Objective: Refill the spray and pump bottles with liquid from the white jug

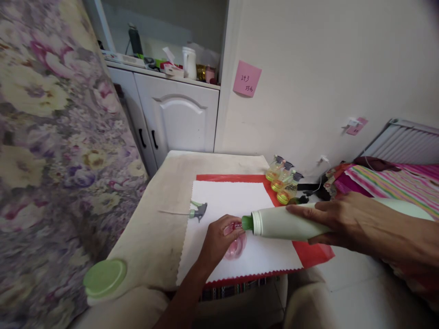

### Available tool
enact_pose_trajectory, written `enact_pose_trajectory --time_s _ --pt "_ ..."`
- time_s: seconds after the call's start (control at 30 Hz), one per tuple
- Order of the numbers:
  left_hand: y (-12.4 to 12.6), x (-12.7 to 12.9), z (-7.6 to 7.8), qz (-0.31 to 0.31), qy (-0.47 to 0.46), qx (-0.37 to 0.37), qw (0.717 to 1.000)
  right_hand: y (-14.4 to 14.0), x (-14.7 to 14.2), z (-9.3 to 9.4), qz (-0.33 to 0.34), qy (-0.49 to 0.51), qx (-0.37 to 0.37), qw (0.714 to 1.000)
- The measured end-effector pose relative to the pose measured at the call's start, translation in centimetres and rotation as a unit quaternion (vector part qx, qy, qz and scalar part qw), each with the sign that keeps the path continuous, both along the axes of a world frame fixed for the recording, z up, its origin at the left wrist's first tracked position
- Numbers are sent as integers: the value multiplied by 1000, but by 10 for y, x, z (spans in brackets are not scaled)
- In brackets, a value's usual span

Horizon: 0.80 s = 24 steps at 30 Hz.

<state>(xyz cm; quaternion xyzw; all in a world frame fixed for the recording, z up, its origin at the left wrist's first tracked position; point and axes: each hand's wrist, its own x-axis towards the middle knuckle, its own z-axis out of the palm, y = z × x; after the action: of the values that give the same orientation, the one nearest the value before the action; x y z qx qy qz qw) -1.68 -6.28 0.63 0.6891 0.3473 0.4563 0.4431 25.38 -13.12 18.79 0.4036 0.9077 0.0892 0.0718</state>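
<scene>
My left hand (224, 233) is closed around the neck of a pink see-through bottle (236, 249), which stands on a white sheet (212, 260). Gripped in my right hand (339, 219) is a large pale green bottle (279, 223), tipped on its side. Its green spout (247, 223) points left and meets the mouth of the pink bottle, at my left fingers. I cannot make out whether liquid flows. Left of my hands, a grey and green spray head (198, 212) with a long thin tube lies partly on the sheet.
Several clear spray bottles (284, 196) with yellow liquid stand at the table's back right corner. A red sheet (310, 253) lies under the white one. A green round lid (105, 276) sits at the lower left. Behind are a white cabinet (185, 114) and, left, a floral curtain (51, 160).
</scene>
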Motion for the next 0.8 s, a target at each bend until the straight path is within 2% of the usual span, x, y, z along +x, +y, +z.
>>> enact_pose_trajectory --time_s 0.23,0.47,0.8 --pt "1 0 -2 -6 -2 2 1000 -1 -3 2 18 12 8 1000" --pt "0 0 0 0 1 -1 1000 -10 -20 16 -24 -29 20 999" --pt "1 1 -1 4 4 8 1000 -9 -21 16 -1 6 34 999"
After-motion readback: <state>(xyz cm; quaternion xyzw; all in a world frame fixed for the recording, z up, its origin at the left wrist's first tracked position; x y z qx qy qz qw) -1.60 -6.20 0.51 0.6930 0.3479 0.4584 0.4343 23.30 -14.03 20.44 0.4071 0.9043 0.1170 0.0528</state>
